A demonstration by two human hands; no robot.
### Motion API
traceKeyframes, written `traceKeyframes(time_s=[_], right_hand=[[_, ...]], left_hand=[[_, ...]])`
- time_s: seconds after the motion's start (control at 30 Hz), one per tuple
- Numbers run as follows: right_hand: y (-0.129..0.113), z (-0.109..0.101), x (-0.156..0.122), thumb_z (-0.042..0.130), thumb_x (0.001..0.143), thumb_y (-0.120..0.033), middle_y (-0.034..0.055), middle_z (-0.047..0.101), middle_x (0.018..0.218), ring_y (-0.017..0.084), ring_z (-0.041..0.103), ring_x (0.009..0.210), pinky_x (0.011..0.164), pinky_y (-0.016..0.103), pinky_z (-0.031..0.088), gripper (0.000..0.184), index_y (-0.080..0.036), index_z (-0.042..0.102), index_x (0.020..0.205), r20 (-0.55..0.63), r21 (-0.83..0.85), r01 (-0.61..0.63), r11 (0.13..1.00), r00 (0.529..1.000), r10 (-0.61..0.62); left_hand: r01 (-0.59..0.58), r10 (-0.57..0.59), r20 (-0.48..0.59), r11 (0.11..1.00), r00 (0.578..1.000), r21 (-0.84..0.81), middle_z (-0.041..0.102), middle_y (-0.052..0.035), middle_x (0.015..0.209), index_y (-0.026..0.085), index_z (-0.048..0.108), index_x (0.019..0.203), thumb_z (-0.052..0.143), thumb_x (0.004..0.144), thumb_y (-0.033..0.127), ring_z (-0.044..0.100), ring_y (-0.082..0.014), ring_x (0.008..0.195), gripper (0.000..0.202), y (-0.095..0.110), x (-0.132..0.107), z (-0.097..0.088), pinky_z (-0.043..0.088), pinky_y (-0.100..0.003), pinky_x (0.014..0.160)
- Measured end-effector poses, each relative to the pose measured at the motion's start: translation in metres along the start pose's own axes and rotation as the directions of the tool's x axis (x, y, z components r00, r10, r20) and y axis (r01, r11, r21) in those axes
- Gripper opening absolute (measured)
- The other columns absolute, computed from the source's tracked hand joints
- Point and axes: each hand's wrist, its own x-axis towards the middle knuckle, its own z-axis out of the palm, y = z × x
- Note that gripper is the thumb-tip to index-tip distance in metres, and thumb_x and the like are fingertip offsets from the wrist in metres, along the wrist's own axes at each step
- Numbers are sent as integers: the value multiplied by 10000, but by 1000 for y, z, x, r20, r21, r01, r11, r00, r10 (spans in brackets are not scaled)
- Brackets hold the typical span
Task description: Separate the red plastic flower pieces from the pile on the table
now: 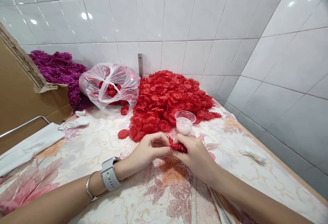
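Above the near middle of the table, my left hand point(151, 146) and my right hand point(196, 154) meet fingertip to fingertip. A small red artificial flower point(179, 147) with fringed petals is pinched between them. Most of it sits within my right hand's fingers, while my left thumb and forefinger close on its left edge. Just behind the hands stands a clear plastic cup point(185, 123) holding something whitish. A large heap of red petal pieces point(166, 101) rises behind the cup, and a single red petal disc point(123, 134) lies at its left edge.
Left of the heap sits a clear plastic bag point(109, 87) with red flowers inside. Purple petal pieces point(60, 73) are piled behind a cardboard box point(28, 77). Crumpled white tissue point(77, 123) and a folded white cloth point(30, 149) lie at left. Tiled walls point(176, 15) bound the table behind and at right.
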Motion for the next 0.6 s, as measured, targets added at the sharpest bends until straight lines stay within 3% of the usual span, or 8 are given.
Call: traceKeyframes(time_s=[0.13,0.2,0.27,0.33,0.4,0.5,0.6], right_hand=[[1,-3,2,467,823,-157,27,608,660,149,539,595,554,257,397,123,-177,547,731,84,86,56,995,994,-63],[2,-4,5,422,850,-192,29,622,653,147,566,544,531,271,436,151,-180,558,785,137,258,-77,963,990,42],[2,-6,7,414,862,-271,31,626,635,147,579,481,461,271,462,174,-178,538,783,211,475,-292,830,954,215],[0,-8,9,452,842,-365,39,631,638,154,591,463,396,266,469,220,-174,517,754,267,641,-437,631,898,351],[-1,-10,11,505,806,-411,43,636,659,150,589,462,363,255,467,251,-168,515,742,295,735,-472,487,869,397],[-2,-9,11,549,778,-401,48,652,709,123,574,460,389,253,484,241,-161,541,753,338,777,-481,407,863,376],[0,-4,10,565,776,-315,62,667,786,127,619,580,501,249,518,161,-155,572,790,330,786,-467,405,871,365]], left_hand=[[47,-51,-46,995,998,-87,585,2,722,145,562,731,615,718,227,542,-111,670,98,0,1,-3,402,-227,627],[50,-58,-81,994,995,-94,581,7,704,148,551,740,620,709,249,535,-108,651,126,0,4,-6,392,-224,614],[19,-26,-123,998,992,-60,555,22,666,152,524,724,618,702,265,514,-103,625,148,-1,8,-11,382,-224,605],[-32,38,-170,999,985,37,542,24,659,163,494,713,584,723,277,511,-113,635,146,-1,11,-15,390,-239,622],[-85,132,-214,972,968,218,573,3,746,173,481,734,556,742,252,536,-138,715,110,0,11,-18,412,-270,682],[-143,308,-231,832,923,537,593,-26,933,185,508,828,550,726,142,541,-173,886,118,2,8,-18,401,-314,811],[-195,408,-174,715,896,672,592,-24,963,191,539,885,489,739,69,530,-171,939,197,5,5,-16,386,-312,853]])
